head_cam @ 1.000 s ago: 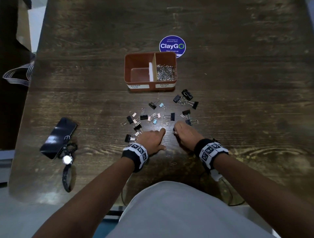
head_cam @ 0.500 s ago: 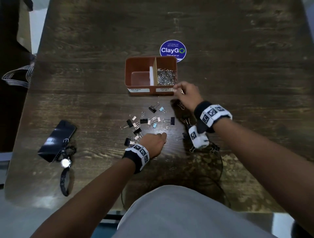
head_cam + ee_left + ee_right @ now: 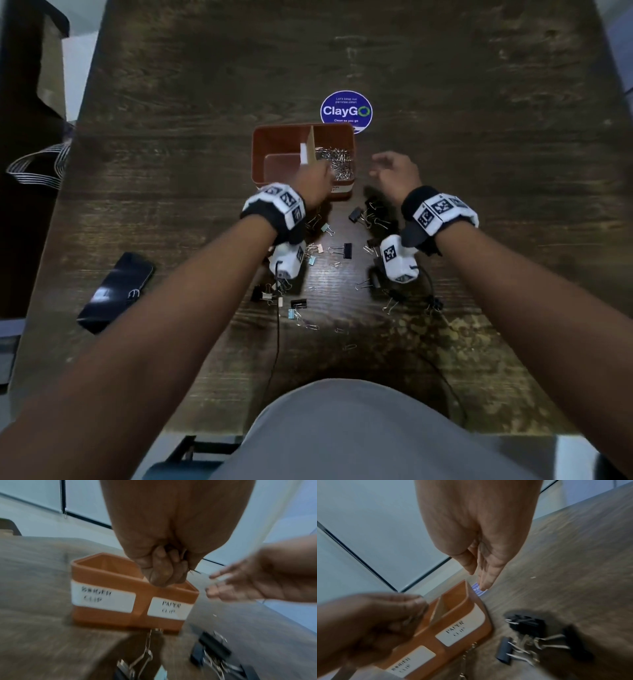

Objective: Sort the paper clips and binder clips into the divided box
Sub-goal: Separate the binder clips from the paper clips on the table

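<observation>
The brown divided box (image 3: 274, 132) stands mid-table with labels for binder clips on the left and paper clips on the right (image 3: 106, 574). Its right compartment holds a heap of paper clips (image 3: 337, 162); the left looks bare. My left hand (image 3: 313, 180) hovers over the box's front edge by the divider, its fingers (image 3: 163, 574) bunched in a pinch with a thin wire sticking out. My right hand (image 3: 387, 168) floats just right of the box, fingers (image 3: 479, 577) straight and holding nothing. Binder clips (image 3: 346, 250) lie scattered in front of the box.
Loose paper clips (image 3: 311, 327) lie near the table's front edge. A black phone (image 3: 116, 291) rests at the left. A round blue sticker (image 3: 346, 111) sits behind the box. Thin cables (image 3: 277, 342) trail from both wrist cameras over the table.
My left hand lifted off the table near the front and moved up to the box. My right hand drew away from the box's front right corner and opened.
</observation>
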Demonstrator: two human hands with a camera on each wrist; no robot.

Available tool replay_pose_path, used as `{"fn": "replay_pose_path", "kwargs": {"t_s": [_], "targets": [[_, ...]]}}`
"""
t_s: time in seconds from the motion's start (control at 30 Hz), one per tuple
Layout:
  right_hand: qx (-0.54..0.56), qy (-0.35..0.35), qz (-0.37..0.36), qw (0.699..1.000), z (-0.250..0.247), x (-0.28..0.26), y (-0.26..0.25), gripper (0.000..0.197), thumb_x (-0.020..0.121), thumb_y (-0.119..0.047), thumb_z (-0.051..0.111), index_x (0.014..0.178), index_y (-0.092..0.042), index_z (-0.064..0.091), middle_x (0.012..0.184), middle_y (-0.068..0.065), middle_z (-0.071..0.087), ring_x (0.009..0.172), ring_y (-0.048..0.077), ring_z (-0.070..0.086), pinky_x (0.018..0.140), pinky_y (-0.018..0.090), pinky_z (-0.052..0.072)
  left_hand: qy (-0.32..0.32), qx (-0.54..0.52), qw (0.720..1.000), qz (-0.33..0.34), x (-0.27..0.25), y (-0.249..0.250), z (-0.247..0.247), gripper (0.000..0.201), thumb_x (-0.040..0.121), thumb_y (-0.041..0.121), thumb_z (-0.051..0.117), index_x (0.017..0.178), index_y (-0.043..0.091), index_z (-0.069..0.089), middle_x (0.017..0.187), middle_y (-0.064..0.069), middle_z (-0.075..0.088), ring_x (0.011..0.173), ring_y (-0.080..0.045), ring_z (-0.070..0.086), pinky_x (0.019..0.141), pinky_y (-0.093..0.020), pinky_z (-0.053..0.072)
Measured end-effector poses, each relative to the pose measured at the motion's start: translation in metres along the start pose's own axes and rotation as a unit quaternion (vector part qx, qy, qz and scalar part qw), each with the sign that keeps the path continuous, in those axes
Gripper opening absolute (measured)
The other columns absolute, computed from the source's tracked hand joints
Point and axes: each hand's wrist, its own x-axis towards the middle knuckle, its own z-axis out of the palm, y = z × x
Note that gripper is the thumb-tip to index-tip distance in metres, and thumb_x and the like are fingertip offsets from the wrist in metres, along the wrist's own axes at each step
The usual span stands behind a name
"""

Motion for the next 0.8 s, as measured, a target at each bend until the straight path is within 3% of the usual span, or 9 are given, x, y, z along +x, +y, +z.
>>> {"fn": "replay_pose_path", "kwargs": {"t_s": [0.1,0.2,0.3,0.37,0.43,0.53,0.63,0.73,0.8], "targets": [[0.006,-0.004,0.016,1.0,-0.009,-0.012,0.034,0.035,0.088,-0.002,0.052,0.115,-0.02,0.064,0.121,0.001,0.065,0.111,0.016,0.061,0.104,0.038,0.045,0.006,-0.024,0.999,-0.027,0.026,0.012,-0.017,0.032,0.104,0.026,0.041,0.095,0.0,0.058,0.093,-0.011,0.061,0.081,-0.023,0.057,0.068,-0.028,0.047],[0.002,-0.008,0.033,0.999,-0.015,-0.027,0.056,0.027,0.089,-0.004,0.057,0.107,-0.023,0.065,0.117,-0.001,0.066,0.112,0.016,0.059,0.105,0.039,0.044,0.003,-0.056,0.997,-0.059,0.046,0.01,-0.024,0.04,0.103,0.029,0.041,0.099,-0.002,0.065,0.1,-0.019,0.069,0.093,-0.031,0.067,0.088,-0.038,0.053],[-0.01,-0.021,0.033,0.999,-0.015,-0.039,0.074,0.02,0.091,-0.006,0.057,0.107,-0.017,0.065,0.112,-0.002,0.064,0.111,0.015,0.057,0.105,0.037,0.043,-0.001,-0.122,0.989,-0.09,0.048,0.002,-0.023,0.034,0.101,0.023,0.042,0.087,0.005,0.066,0.102,-0.026,0.068,0.097,-0.036,0.067,0.091,-0.046,0.053],[-0.045,-0.034,0.01,0.998,-0.012,-0.047,0.079,0.019,0.092,-0.005,0.056,0.105,-0.014,0.066,0.111,-0.001,0.064,0.105,0.011,0.057,0.104,0.032,0.042,-0.001,-0.136,0.986,-0.097,0.043,0.001,-0.021,0.032,0.101,0.022,0.043,0.097,0.001,0.067,0.109,-0.025,0.067,0.103,-0.035,0.065,0.096,-0.045,0.051],[-0.099,-0.06,-0.024,0.993,-0.005,-0.054,0.081,0.019,0.093,-0.005,0.054,0.106,-0.013,0.065,0.109,-0.004,0.06,0.093,0.002,0.054,0.096,0.024,0.042,0.029,-0.111,0.991,-0.074,0.028,0.002,-0.019,0.031,0.101,0.026,0.045,0.117,0.007,0.065,0.113,-0.013,0.068,0.104,-0.025,0.065,0.099,-0.032,0.048],[-0.21,-0.111,-0.117,0.964,0.012,-0.057,0.083,0.017,0.092,-0.007,0.056,0.105,-0.013,0.066,0.113,0.002,0.06,0.101,0.012,0.056,0.094,0.024,0.044,0.081,-0.078,0.994,0.006,-0.004,0.005,-0.005,0.024,0.099,0.021,0.051,0.118,0.014,0.064,0.105,-0.003,0.068,0.089,-0.017,0.066,0.085,-0.029,0.054],[-0.296,-0.153,-0.178,0.926,0.03,-0.061,0.09,0.017,0.09,-0.008,0.058,0.105,-0.013,0.065,0.112,0.004,0.06,0.102,0.019,0.058,0.089,0.031,0.05,0.021,-0.004,0.999,0.037,-0.036,-0.002,0.027,0.016,0.097,0.015,0.053,0.107,0.012,0.065,0.097,-0.001,0.064,0.083,-0.016,0.061,0.078,-0.027,0.054],[-0.368,-0.129,-0.213,0.896,0.043,-0.065,0.094,0.021,0.087,-0.005,0.058,0.107,-0.011,0.059,0.107,0.008,0.06,0.092,0.025,0.06,0.072,0.031,0.049,-0.046,0.093,0.994,0.032,-0.063,-0.015,0.067,0.016,0.098,0.02,0.05,0.095,0.012,0.064,0.085,0.001,0.06,0.075,-0.015,0.058,0.073,-0.03,0.054],[-0.4,-0.108,-0.221,0.883,0.047,-0.068,0.097,0.022,0.084,-0.002,0.057,0.105,-0.008,0.057,0.103,0.012,0.063,0.088,0.029,0.061,0.068,0.031,0.045,-0.062,0.162,0.984,0.038,-0.077,-0.024,0.094,0.022,0.098,0.024,0.049,0.093,0.01,0.064,0.088,-0.004,0.06,0.075,-0.019,0.056,0.071,-0.034,0.053]]}}
